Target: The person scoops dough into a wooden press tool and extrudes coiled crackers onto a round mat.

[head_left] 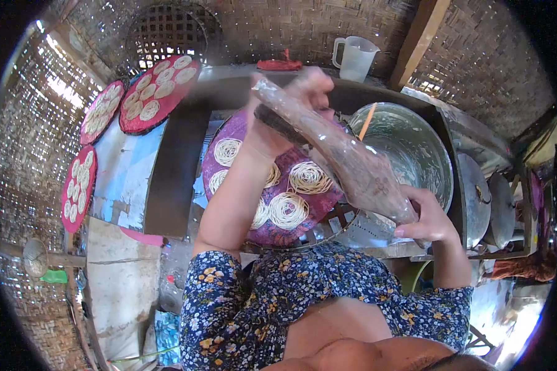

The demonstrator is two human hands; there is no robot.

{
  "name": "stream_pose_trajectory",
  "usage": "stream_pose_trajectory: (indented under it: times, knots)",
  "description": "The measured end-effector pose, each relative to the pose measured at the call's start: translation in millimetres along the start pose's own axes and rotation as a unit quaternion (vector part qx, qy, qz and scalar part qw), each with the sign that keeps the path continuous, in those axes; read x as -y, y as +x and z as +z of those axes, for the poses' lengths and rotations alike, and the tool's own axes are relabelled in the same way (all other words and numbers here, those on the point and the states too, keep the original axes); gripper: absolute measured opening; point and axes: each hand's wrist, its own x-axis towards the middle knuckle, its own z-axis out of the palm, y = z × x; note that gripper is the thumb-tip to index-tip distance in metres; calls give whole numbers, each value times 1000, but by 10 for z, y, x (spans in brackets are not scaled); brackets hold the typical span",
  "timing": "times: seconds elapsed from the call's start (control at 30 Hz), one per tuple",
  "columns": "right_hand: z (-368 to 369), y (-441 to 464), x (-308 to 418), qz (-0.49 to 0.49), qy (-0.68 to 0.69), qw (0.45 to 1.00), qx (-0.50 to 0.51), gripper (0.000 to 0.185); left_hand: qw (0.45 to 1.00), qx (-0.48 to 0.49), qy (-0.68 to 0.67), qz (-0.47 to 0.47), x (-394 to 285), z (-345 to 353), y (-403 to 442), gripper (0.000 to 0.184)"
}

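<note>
A long wooden hand press [353, 157], worn and smeared with pale dough, slants across the middle of the view above a round tray. My left hand [309, 89], blurred by motion, is closed around its upper end, where a darker wooden piece also shows. Lower down, my right hand [430, 216] grips the other end, thumb on the near side. Beneath lies the tray with a purple sheet [238, 133], bearing several coils of pale noodle strands [289, 211]. My left forearm and the press hide part of the tray.
A large metal pot [439, 164] with pale residue and an orange stick [367, 120] stands to the right. Several red trays of coils [158, 93] rest at left. A clear plastic jug [357, 59] stands on the back ledge. Round metal lids [473, 198] lean at right.
</note>
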Motion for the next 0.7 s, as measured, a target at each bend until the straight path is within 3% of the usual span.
stream_pose_trajectory:
  times: [0.07,0.13,0.2,0.27,0.43,0.57,0.67,0.7]
  knots:
    - [18,40,-63,-8,15,1000,-11,71,973,-39,202,-102,274,-408,-66,69]
    - [23,62,-123,0,32,999,-10,72,886,-98,427,-151,652,-562,-284,67]
    - [8,89,-88,-2,13,1000,-3,72,856,-165,446,-205,755,-404,-337,63]
    - [12,113,-59,-3,3,1000,-3,73,894,-243,266,-267,739,-199,-321,57]
    - [12,160,-97,-8,-27,999,-20,73,896,-240,270,-259,702,-111,-389,50]
    - [43,208,-167,-27,54,997,-45,71,886,-259,241,-298,726,-284,-434,51]
    - [21,224,-207,-26,101,993,-58,70,888,-196,336,-245,767,-437,-478,48]
    - [-2,219,-238,-17,110,992,-60,70,826,-188,473,-241,719,-400,-493,48]
